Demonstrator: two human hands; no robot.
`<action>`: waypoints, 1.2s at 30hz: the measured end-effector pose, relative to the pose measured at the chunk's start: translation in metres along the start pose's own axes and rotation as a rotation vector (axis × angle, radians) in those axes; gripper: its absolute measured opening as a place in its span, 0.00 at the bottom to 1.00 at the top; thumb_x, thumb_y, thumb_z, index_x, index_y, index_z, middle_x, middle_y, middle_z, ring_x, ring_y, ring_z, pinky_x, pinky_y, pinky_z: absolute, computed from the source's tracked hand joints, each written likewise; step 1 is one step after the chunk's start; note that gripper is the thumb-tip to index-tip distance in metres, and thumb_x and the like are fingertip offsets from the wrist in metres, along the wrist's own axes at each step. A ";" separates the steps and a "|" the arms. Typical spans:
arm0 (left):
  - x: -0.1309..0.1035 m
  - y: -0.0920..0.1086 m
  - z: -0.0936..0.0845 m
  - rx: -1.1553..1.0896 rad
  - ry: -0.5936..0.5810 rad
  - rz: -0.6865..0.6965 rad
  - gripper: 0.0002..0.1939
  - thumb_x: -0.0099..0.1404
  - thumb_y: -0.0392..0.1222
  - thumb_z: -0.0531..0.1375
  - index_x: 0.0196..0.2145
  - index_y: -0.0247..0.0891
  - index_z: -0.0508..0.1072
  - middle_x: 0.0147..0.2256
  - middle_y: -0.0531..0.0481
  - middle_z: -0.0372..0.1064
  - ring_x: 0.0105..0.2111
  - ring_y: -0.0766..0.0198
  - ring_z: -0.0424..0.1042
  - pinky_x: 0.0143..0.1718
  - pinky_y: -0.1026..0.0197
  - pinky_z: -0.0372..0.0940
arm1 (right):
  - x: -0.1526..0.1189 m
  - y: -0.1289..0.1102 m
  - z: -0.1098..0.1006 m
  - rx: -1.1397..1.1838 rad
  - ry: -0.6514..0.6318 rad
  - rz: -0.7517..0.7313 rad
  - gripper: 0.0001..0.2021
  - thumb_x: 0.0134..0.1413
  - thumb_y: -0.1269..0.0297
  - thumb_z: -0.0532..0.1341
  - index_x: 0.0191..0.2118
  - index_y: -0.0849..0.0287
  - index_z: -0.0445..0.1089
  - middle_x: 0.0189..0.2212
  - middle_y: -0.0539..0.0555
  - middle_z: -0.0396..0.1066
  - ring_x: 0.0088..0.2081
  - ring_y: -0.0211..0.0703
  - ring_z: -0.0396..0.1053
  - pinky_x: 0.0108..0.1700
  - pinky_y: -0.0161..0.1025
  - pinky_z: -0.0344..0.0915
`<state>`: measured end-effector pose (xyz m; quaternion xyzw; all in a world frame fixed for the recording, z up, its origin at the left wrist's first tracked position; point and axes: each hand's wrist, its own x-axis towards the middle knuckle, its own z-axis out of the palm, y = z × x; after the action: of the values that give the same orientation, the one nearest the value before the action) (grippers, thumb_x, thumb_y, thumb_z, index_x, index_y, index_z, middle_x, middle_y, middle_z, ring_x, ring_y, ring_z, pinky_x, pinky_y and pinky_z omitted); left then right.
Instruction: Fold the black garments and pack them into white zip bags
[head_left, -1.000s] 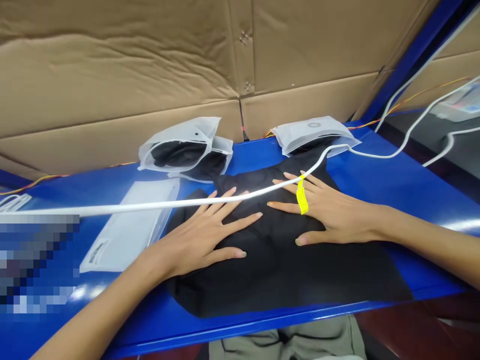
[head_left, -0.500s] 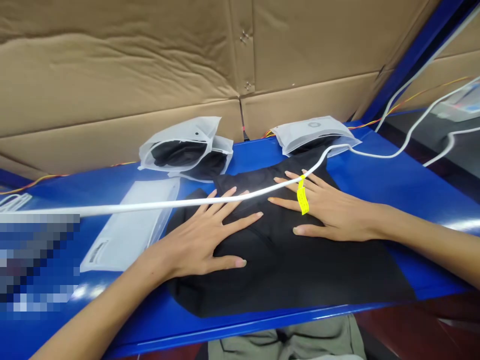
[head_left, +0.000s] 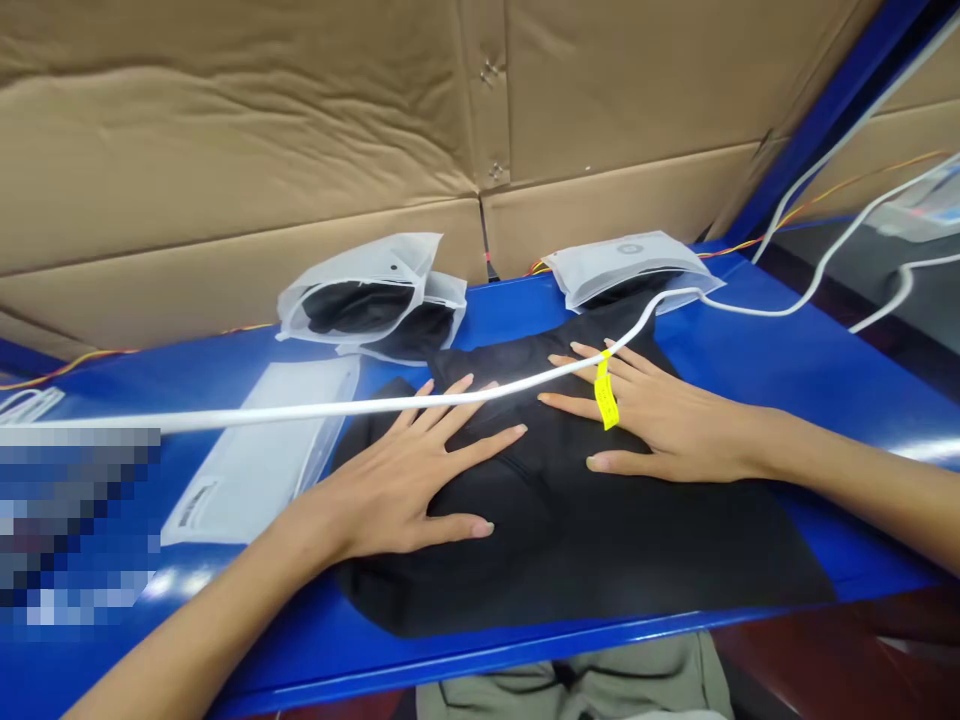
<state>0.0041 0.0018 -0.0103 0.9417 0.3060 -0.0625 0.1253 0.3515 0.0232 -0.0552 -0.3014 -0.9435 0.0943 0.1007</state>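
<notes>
A black cloth (head_left: 600, 540) lies spread on the blue table (head_left: 750, 350), its lower edge close to the table's front edge. My left hand (head_left: 405, 470) rests on the left part of the cloth, palm down with the fingers spread. On the upper right part lies my right hand (head_left: 652, 415), also flat, fingers apart. Neither hand grips anything. A white cable (head_left: 360, 407) with a yellow tag (head_left: 605, 395) crosses the view in front of both hands' fingers.
Two white pouches (head_left: 360, 260) with black contents stand at the back left, another pouch (head_left: 630, 260) at the back right. A flat white pouch (head_left: 255, 450) lies left of the cloth. Brown cardboard (head_left: 240, 120) lines the back. Pixelation hides the far left.
</notes>
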 end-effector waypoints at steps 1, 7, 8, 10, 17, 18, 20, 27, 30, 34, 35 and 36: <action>0.000 0.000 0.000 0.009 0.022 0.019 0.41 0.77 0.65 0.56 0.79 0.56 0.45 0.80 0.41 0.31 0.78 0.29 0.37 0.71 0.21 0.45 | 0.001 0.000 -0.001 -0.010 0.023 -0.017 0.35 0.72 0.41 0.57 0.76 0.52 0.58 0.77 0.67 0.49 0.78 0.73 0.45 0.72 0.80 0.48; 0.001 0.013 -0.003 0.106 0.259 0.157 0.34 0.74 0.49 0.64 0.74 0.52 0.61 0.71 0.37 0.57 0.68 0.33 0.58 0.65 0.28 0.58 | 0.004 -0.001 -0.005 -0.039 0.152 -0.170 0.24 0.74 0.55 0.58 0.66 0.63 0.70 0.65 0.68 0.71 0.64 0.63 0.70 0.64 0.60 0.70; 0.001 0.017 -0.005 0.127 0.313 0.166 0.31 0.74 0.47 0.64 0.71 0.50 0.65 0.68 0.37 0.62 0.65 0.35 0.60 0.64 0.31 0.59 | 0.004 -0.003 -0.006 -0.043 0.179 -0.205 0.22 0.74 0.57 0.59 0.65 0.63 0.71 0.62 0.67 0.73 0.63 0.62 0.72 0.63 0.58 0.70; 0.002 0.023 -0.007 0.155 0.402 0.211 0.19 0.73 0.41 0.63 0.61 0.44 0.73 0.58 0.39 0.71 0.59 0.41 0.65 0.59 0.38 0.60 | 0.004 -0.008 -0.009 -0.049 0.233 -0.277 0.18 0.72 0.61 0.60 0.61 0.63 0.73 0.56 0.66 0.77 0.58 0.60 0.74 0.60 0.56 0.70; 0.004 0.030 -0.002 -0.098 0.228 0.391 0.28 0.68 0.68 0.64 0.32 0.38 0.69 0.34 0.49 0.66 0.29 0.62 0.60 0.31 0.55 0.55 | 0.000 -0.035 -0.014 0.394 0.110 -0.377 0.21 0.70 0.44 0.62 0.34 0.57 0.69 0.27 0.50 0.68 0.28 0.41 0.61 0.33 0.42 0.56; 0.004 0.030 -0.001 -0.121 0.207 0.383 0.30 0.64 0.71 0.67 0.32 0.39 0.68 0.36 0.49 0.66 0.30 0.62 0.60 0.31 0.55 0.55 | 0.000 -0.038 -0.011 0.470 0.065 -0.373 0.24 0.66 0.39 0.63 0.32 0.57 0.67 0.26 0.48 0.65 0.28 0.40 0.59 0.33 0.42 0.54; 0.003 0.030 -0.001 -0.136 0.168 0.349 0.31 0.56 0.69 0.72 0.34 0.39 0.69 0.41 0.47 0.68 0.33 0.60 0.63 0.34 0.55 0.58 | -0.001 -0.042 -0.007 0.531 -0.003 -0.372 0.27 0.58 0.35 0.68 0.31 0.56 0.65 0.25 0.46 0.61 0.27 0.38 0.57 0.33 0.41 0.52; 0.002 0.027 -0.009 -0.313 0.067 0.278 0.12 0.55 0.34 0.70 0.31 0.39 0.69 0.45 0.49 0.70 0.40 0.59 0.68 0.42 0.56 0.63 | -0.003 -0.048 -0.013 0.410 -0.173 -0.298 0.12 0.44 0.70 0.66 0.30 0.54 0.61 0.31 0.48 0.64 0.33 0.42 0.61 0.44 0.42 0.61; 0.004 0.019 -0.012 -0.489 0.046 0.247 0.09 0.62 0.32 0.64 0.28 0.38 0.69 0.43 0.50 0.73 0.41 0.59 0.71 0.44 0.58 0.65 | -0.001 -0.044 -0.017 0.565 -0.217 -0.248 0.10 0.45 0.73 0.59 0.29 0.53 0.55 0.28 0.47 0.62 0.32 0.41 0.59 0.44 0.41 0.61; 0.006 0.012 -0.018 -0.677 -0.017 0.274 0.18 0.70 0.36 0.62 0.23 0.39 0.64 0.39 0.50 0.79 0.37 0.62 0.74 0.41 0.60 0.67 | 0.000 -0.036 -0.026 0.778 -0.276 -0.182 0.06 0.55 0.70 0.59 0.31 0.54 0.60 0.27 0.47 0.66 0.31 0.40 0.64 0.43 0.40 0.62; 0.005 0.011 -0.020 -0.717 -0.048 0.267 0.19 0.71 0.37 0.62 0.22 0.39 0.64 0.38 0.49 0.80 0.35 0.63 0.74 0.39 0.61 0.67 | 0.000 -0.034 -0.030 0.795 -0.295 -0.161 0.05 0.59 0.69 0.60 0.32 0.55 0.63 0.29 0.48 0.69 0.32 0.40 0.67 0.45 0.40 0.63; 0.005 0.011 -0.022 -0.757 -0.083 0.252 0.19 0.72 0.38 0.61 0.22 0.39 0.64 0.37 0.48 0.80 0.32 0.63 0.75 0.36 0.61 0.67 | -0.001 -0.033 -0.034 0.804 -0.313 -0.143 0.04 0.63 0.68 0.60 0.34 0.55 0.67 0.30 0.49 0.72 0.34 0.40 0.70 0.47 0.40 0.65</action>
<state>0.0159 0.0018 0.0123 0.8558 0.1844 0.0326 0.4822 0.3423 0.0007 -0.0151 -0.1541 -0.8541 0.4915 0.0722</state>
